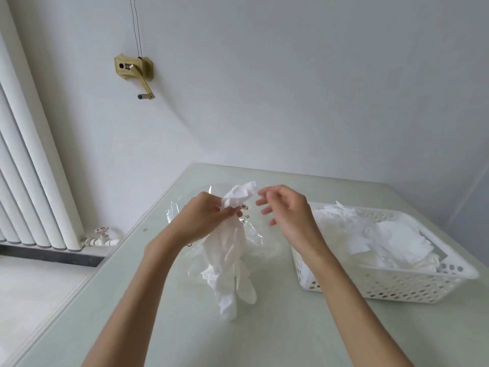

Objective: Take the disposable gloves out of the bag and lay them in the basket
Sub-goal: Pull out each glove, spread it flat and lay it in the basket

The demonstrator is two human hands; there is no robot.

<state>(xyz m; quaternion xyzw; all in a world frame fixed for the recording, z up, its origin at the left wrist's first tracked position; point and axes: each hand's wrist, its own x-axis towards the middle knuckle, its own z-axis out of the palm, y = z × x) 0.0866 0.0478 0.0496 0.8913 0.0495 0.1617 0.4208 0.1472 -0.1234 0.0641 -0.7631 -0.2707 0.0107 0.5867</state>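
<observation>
At centre frame the left hand (205,219) pinches a bunch of white gloves (229,256) (they hang toward the table (169,327)). The right hand (287,210) hovers beside it, fingers loosely spread, holding nothing. Behind lies the clear bag (254,235); the white basket (412,286) at right holds more gloves.

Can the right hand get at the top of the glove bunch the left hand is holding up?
Probably yes. The right hand hangs open just beside the upper end of the glove bunch, which the left hand grips above the clear bag. Nothing lies between them.
</observation>
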